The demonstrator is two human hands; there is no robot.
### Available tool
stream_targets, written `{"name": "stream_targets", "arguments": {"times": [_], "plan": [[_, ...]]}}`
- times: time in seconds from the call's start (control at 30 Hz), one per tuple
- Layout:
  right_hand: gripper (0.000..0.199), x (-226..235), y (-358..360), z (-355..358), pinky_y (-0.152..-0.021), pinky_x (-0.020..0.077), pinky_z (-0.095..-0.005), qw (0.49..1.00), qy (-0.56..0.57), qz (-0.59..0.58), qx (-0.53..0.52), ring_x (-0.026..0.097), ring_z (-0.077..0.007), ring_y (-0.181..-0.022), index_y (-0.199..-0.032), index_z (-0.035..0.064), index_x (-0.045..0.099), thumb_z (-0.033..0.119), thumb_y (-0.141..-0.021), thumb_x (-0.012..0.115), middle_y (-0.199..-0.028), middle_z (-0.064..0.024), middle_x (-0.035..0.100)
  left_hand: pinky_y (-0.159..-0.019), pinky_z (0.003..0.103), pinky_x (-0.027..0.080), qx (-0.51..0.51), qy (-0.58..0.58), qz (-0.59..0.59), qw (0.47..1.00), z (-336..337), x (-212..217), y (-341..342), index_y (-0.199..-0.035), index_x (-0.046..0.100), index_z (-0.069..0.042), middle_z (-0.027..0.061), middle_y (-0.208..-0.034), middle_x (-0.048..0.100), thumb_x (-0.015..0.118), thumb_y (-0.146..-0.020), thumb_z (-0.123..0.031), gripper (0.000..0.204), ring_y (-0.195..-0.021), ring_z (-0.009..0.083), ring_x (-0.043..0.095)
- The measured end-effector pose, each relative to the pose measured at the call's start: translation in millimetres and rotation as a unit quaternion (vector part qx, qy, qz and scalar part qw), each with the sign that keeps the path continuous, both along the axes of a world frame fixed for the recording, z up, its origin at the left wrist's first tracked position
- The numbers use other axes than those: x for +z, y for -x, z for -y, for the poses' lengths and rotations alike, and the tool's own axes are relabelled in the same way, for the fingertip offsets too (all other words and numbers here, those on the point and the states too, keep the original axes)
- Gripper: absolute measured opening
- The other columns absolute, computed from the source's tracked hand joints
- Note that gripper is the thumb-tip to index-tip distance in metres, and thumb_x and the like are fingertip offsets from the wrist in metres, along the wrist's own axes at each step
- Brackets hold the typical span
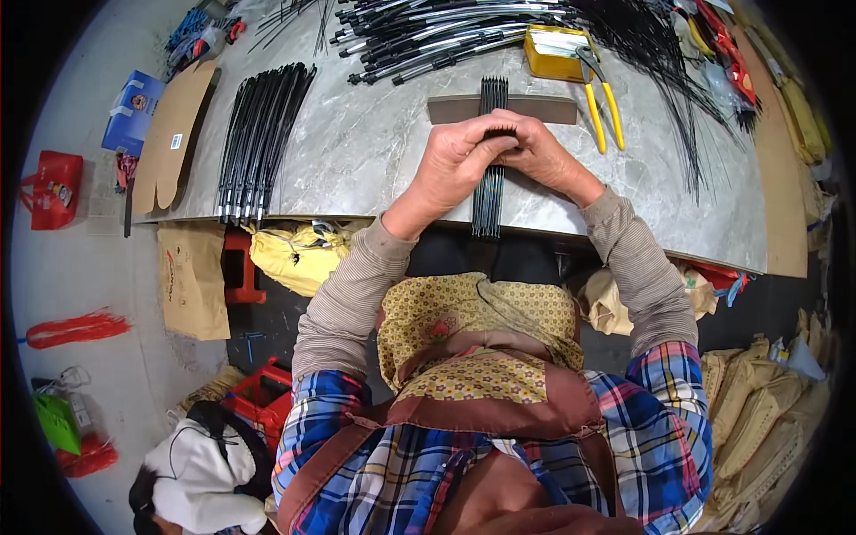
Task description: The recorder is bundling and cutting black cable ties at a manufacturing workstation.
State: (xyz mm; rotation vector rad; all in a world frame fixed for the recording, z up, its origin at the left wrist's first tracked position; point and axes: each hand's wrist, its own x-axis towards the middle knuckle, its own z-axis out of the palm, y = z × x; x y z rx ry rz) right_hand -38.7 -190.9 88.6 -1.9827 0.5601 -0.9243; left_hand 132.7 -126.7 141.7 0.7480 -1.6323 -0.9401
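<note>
Both hands closed around a bundle of black rods, at the brown bar

Landmark: brown bar [546, 109] on the gray marbled table [357, 169]. The bundle of black rods [488, 201] lies crosswise over the bar's middle, tips poking out past its far side, near end running back to the table's front edge. Left hand [456, 165] and right hand [542, 159] sit just on the near side of the bar, touching each other. Grip narrow: both pinch in around the bundle, a row of dark tips showing between them; exact finger placement underneath can't be told.

Right of the bar: pliers [613, 111] with yellow handles, just beside its end, jaws pointing away from the person. Beyond the bar, slightly right: yellow box [550, 67] with pale contents. Farther beyond: pile of black-and-silver rods [437, 40]. Well right of the bar and beyond: loose thin black strands [637, 45]. Well left: second black bundle [260, 134], laid lengthwise, then upright brown cardboard [178, 134].
</note>
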Motion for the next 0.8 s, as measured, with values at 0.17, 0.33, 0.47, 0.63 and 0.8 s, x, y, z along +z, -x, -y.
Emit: {"name": "stream_targets", "arguments": {"times": [0.17, 0.33, 0.47, 0.63, 0.8], "plan": [[0.032, 4.2, -0.8, -1.0, -0.07, 0.0447, -0.0289, 0.998, 0.028, -0.053, 0.015, 0.052, -0.0135, -0.076, -0.107, 0.0045, 0.067, 0.003, -0.078, 0.079, -0.088, -0.0002, 0.058, -0.069, 0.02, 0.05, 0.02, 0.004, 0.039, 0.999, -1.9, -15.4, -6.8, -0.103, 0.073, 0.0, 0.0039, -0.092, 0.075, 0.061, -0.09, 0.005, 0.018, -0.074, 0.0098, 0.062], [0.032, 7.8, -2.9, 0.3, -0.07, 0.0445, -0.0283, 0.997, 0.067, -0.043, 0.012, 0.053, -0.014, -0.077, -0.105, 0.0039, 0.066, 0.003, -0.076, 0.08, -0.089, -0.0008, 0.059, -0.069, 0.021, 0.05, 0.035, -0.004, 0.017, 0.999, -3.6, -18.0, -6.0, -0.103, 0.073, -0.001, 0.0042, -0.093, 0.075, 0.061, -0.09, 0.005, 0.019, -0.074, 0.0102, 0.062], [0.029, 25.0, 4.5, -11.1, -0.069, 0.044, -0.027, 0.991, 0.106, -0.063, -0.061, 0.053, -0.014, -0.078, -0.102, 0.0035, 0.066, 0.005, -0.077, 0.081, -0.091, -0.0014, 0.059, -0.07, 0.021, 0.051, 0.017, -0.006, 0.002, 1.0, -2.5, -17.8, -4.4, -0.103, 0.073, -0.001, 0.0048, -0.094, 0.075, 0.061, -0.091, 0.005, 0.018, -0.075, 0.0104, 0.064], [0.021, 36.4, 14.5, -5.6, -0.069, 0.0451, -0.0263, 0.995, -0.046, -0.092, 0.002, 0.055, -0.0146, -0.077, -0.098, 0.0035, 0.069, 0.008, -0.08, 0.08, -0.087, -0.0011, 0.059, -0.07, 0.022, 0.051, 0.007, 0.011, 0.0, 1.0, 0.0, -17.4, -7.0, -0.103, 0.073, -0.003, 0.0057, -0.096, 0.076, 0.06, -0.091, 0.005, 0.019, -0.077, 0.0106, 0.065], [0.014, 78.5, 42.0, 24.1, -0.069, 0.0468, -0.0274, 0.969, -0.12, -0.194, -0.097, 0.056, -0.0147, -0.074, -0.095, 0.0044, 0.073, 0.011, -0.084, 0.077, -0.085, -0.0009, 0.061, -0.071, 0.023, 0.051, -0.005, -0.029, 0.006, 1.0, -2.6, -7.3, -7.5, -0.104, 0.073, -0.003, 0.0066, -0.099, 0.077, 0.06, -0.091, 0.006, 0.02, -0.078, 0.0112, 0.066]]}}
